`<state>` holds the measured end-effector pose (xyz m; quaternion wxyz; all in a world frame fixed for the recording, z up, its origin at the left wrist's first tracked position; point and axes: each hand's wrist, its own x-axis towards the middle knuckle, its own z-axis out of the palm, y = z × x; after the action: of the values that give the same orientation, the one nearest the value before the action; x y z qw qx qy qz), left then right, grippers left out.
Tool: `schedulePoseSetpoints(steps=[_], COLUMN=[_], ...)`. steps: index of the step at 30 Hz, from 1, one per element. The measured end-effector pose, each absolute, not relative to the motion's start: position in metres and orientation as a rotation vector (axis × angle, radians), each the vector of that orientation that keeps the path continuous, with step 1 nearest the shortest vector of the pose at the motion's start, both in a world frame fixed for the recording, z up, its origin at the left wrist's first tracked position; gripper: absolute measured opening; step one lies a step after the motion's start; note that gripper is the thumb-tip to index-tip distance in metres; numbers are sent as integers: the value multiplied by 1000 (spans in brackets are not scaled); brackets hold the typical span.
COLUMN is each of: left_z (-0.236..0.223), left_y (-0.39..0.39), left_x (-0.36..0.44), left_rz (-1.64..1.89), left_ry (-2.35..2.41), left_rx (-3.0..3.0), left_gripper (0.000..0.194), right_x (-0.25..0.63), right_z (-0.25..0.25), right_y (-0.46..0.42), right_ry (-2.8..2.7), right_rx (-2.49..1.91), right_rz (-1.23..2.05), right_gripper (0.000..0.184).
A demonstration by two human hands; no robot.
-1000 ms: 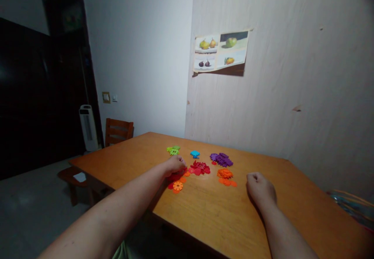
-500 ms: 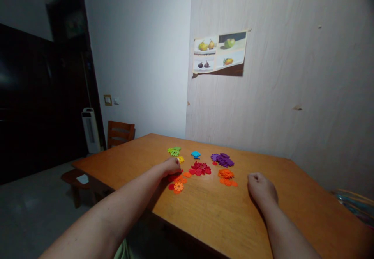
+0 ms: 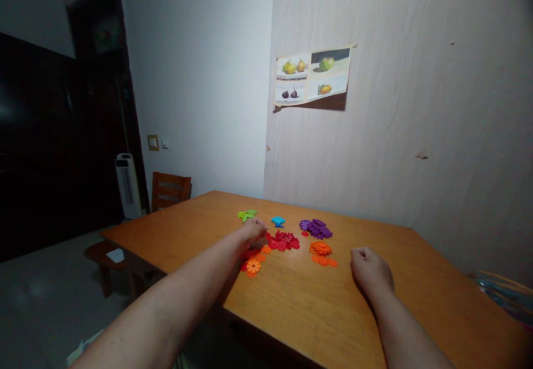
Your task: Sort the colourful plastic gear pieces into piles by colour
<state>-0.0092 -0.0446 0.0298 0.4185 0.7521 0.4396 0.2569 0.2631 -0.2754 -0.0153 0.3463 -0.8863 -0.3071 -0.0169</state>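
My left hand [image 3: 252,231] reaches over the table with its fingers closed, right at the left edge of a pile of red snowflake discs [image 3: 285,241]. What its fingertips hold, if anything, blends with the red pile. Loose orange snowflake discs [image 3: 253,267] lie below that wrist, with some red among them. Resting on the tabletop, my right hand [image 3: 372,269] is curled into a fist and holds nothing visible. To its left is a heap of orange discs [image 3: 320,248]. Purple discs [image 3: 318,229], blue discs [image 3: 278,221] and green discs [image 3: 247,214] form separate groups farther back.
The wooden table [image 3: 300,302] meets a wall with a fruit picture sheet [image 3: 312,77]. A wooden chair [image 3: 170,190] stands beyond the left edge, a stool [image 3: 102,253] nearer. A white upright appliance [image 3: 129,185] is by the doorway. One red disc [image 3: 305,234] lies by the purple heap.
My left hand has moved a little right and away from me, to the edge of the red pile, and now covers the yellow piece. My right fist stays put.
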Motion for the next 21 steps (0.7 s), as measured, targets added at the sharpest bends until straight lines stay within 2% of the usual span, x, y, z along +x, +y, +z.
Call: schedulePoseSetpoints(steps=[3, 10, 21], left_z=[30, 22, 32], left_y=[-50, -67, -79], left_x=[-7, -24, -13], left_rz=[612, 256, 358], left_ry=[1103, 1095, 1030], left_rx=[1903, 2055, 2158], left_gripper=[24, 15, 18], right_x=[264, 262, 259], right_z=[-17, -15, -14], right_y=[-275, -274, -274], right_ry=[-793, -782, -792], right_rx=[-2311, -2312, -2326], right_rz=[-36, -45, -76], right_gripper=[35, 35, 34])
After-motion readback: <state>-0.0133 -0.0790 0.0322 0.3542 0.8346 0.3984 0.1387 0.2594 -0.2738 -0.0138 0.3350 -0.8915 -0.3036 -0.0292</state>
